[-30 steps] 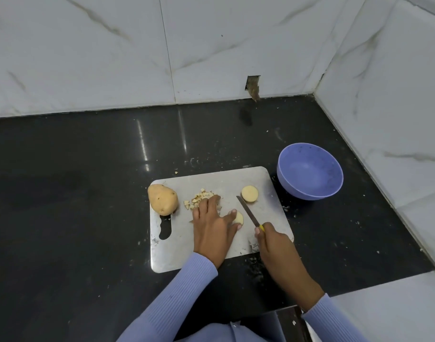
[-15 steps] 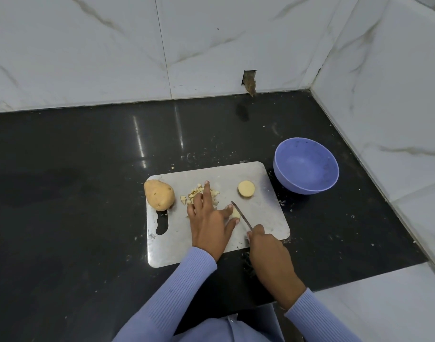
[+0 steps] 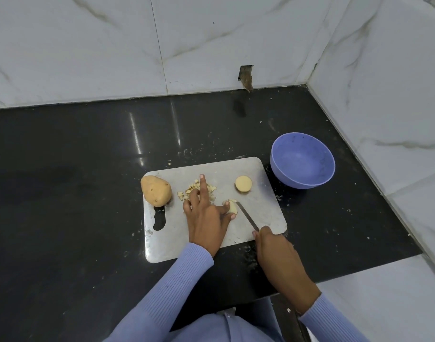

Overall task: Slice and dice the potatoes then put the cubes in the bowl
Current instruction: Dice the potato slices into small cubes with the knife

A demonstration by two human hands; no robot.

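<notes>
Steel cutting board lies flat on the black table; my view is from the head cam, looking down. Left hand rests on the board, thumb and forefinger pinching a small potato piece at its near-centre; the middle finger stretches out straight over the diced cubes. Right hand is clenched round the handle of the knife; the blade runs diagonally up-left, tip touching the right side of the pinched piece; handle itself hidden inside the fist. Whole unpeeled potato sits at the board's left edge, above the handle slot; cubes lie in a loose heap just right of it, partly under my fingers. Round potato slice lies flat toward the far right of the board, apart from the rest. Blue bowl stands on the table just beyond the board's far-right corner; no cubes in it yet. White crumbs scattered on the table around the board; marble-pattern tile walls behind and to the right.
</notes>
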